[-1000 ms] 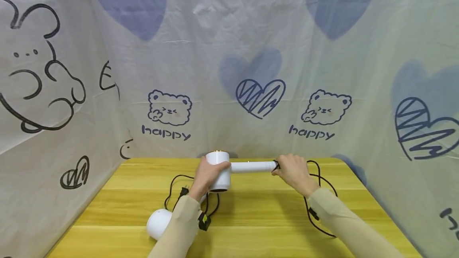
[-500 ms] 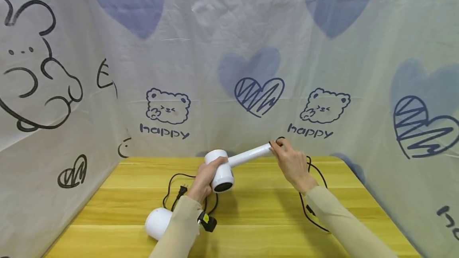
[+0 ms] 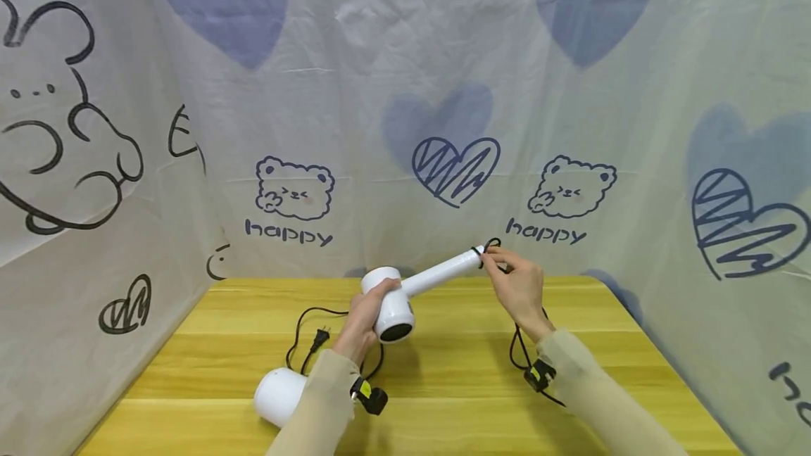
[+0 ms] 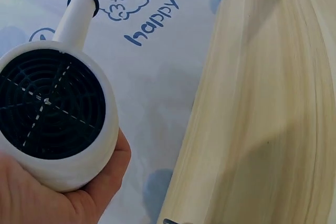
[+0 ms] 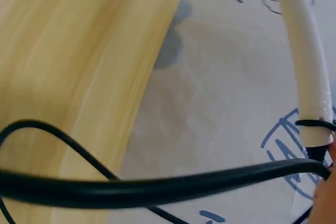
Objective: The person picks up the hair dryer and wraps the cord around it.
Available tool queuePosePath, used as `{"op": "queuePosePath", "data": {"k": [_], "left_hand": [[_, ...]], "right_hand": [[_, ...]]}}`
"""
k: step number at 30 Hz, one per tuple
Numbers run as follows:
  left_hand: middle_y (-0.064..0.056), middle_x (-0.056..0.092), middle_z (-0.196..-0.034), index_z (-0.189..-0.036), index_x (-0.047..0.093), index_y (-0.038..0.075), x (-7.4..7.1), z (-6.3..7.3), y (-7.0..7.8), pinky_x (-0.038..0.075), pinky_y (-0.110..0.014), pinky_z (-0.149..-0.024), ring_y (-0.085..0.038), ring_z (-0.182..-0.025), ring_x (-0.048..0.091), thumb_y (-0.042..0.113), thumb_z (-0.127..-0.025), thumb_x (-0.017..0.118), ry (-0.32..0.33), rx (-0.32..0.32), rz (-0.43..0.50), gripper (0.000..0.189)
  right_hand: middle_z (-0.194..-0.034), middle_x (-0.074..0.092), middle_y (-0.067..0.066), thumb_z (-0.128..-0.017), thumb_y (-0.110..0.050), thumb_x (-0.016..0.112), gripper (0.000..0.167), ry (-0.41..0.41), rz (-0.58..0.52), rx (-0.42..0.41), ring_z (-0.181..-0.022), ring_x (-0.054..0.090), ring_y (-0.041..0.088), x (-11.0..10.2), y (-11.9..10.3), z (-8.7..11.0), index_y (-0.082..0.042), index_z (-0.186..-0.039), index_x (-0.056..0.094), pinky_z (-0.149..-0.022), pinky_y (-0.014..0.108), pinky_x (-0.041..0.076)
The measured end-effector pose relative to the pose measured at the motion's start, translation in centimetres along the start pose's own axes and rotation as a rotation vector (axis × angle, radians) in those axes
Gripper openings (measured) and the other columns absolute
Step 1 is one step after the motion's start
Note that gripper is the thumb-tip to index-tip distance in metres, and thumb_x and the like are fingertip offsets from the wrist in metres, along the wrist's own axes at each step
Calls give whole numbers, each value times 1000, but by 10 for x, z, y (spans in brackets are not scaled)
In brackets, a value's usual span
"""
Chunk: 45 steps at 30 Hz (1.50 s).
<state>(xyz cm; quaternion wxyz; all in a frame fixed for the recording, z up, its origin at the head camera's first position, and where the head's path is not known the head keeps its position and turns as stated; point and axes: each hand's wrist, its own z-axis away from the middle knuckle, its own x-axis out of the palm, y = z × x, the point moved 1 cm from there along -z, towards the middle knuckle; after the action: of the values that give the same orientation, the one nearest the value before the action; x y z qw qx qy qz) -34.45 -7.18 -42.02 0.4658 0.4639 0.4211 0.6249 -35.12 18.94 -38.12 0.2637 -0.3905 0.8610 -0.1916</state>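
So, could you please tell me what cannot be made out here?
Head view: part of the white rounded object, behind the left sleeve.
Left wrist view: one side of the hair dryer, cut by the left edge.
Right wrist view: most of the right hand, cut by the right edge.

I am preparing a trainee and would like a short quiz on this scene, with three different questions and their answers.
1. Which hand grips the wide body of the white hair dryer?
2. True or false: in the head view, the handle hangs straight down.
3. What circles the handle near its end? A) red ribbon; B) black loop; C) white tape.

Key: 1. The left hand. 2. False; it slants up towards the right hand. 3. B.
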Motion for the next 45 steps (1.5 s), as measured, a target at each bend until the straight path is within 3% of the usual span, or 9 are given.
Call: {"op": "queuePosePath", "data": {"k": [6,11,13,16,20,24,29,37,45], "left_hand": [[-11,65,-97,-127,45,-3,-3,-1,-1,56,-29,-63,-18,-74,66,42,-79,76,-11,-10,27,73],[-9,67,-96,-125,50,-1,-6,-1,4,55,-28,-64,-17,-75,66,46,-78,76,-39,-21,-15,71],[-9,67,-96,-125,51,-1,-8,-2,6,55,-27,-64,-17,-75,65,48,-78,76,-57,-26,-31,72],[-8,67,-95,-126,51,0,-12,-5,7,56,-27,-65,-17,-75,66,46,-79,75,-101,-44,-28,71],[-6,68,-89,-127,50,0,-17,-7,7,56,-28,-63,-16,-71,67,46,-80,73,-182,-82,-27,69],[-3,68,-82,-125,50,0,-20,-7,6,56,-26,-60,-14,-67,67,45,-82,70,-269,-112,-38,65],[-2,67,-81,-124,49,0,-21,-7,6,56,-26,-60,-12,-67,66,43,-85,65,-360,-158,-32,61],[-3,64,-84,-128,44,-1,-26,-10,8,56,-27,-60,-12,-67,63,44,-86,63,-415,-196,-48,65],[-6,63,-89,-132,41,-1,-37,-12,14,56,-27,-62,-15,-70,63,44,-87,64,-448,-184,-142,68]], "right_hand": [[-103,68,5,-85,-31,77,27,-188,-123,432,-81,53,7,-5,-1,-8,-8,-100,74,-63,19,44],[-112,63,12,-89,-37,71,44,-384,-148,578,-99,57,24,-12,3,-15,-5,-116,57,-78,30,47],[-120,64,15,-90,-41,69,51,-444,-128,563,-105,59,24,-16,4,-17,-5,-123,54,-81,31,47],[-129,62,19,-93,-41,65,57,-546,-176,528,-77,58,18,-20,7,-19,-8,-136,46,-66,26,45],[-137,56,19,-97,-32,61,55,-705,-319,470,-48,33,9,-27,10,-21,-12,-145,43,-46,20,33],[-103,64,11,-97,-30,61,50,-815,-357,400,-47,32,6,-35,10,-21,-12,-143,50,-44,18,32],[-61,38,-3,-97,-30,61,50,-909,-299,345,-46,30,7,-40,10,-20,-14,-144,50,-42,20,30],[-113,64,12,-91,-22,70,49,-943,-254,190,-85,58,21,-36,5,-22,-12,-137,56,-68,26,52],[-116,71,12,-87,1,67,42,-1020,-170,-58,-100,68,22,-37,-1,-24,-7,-128,64,-88,33,57]]}}
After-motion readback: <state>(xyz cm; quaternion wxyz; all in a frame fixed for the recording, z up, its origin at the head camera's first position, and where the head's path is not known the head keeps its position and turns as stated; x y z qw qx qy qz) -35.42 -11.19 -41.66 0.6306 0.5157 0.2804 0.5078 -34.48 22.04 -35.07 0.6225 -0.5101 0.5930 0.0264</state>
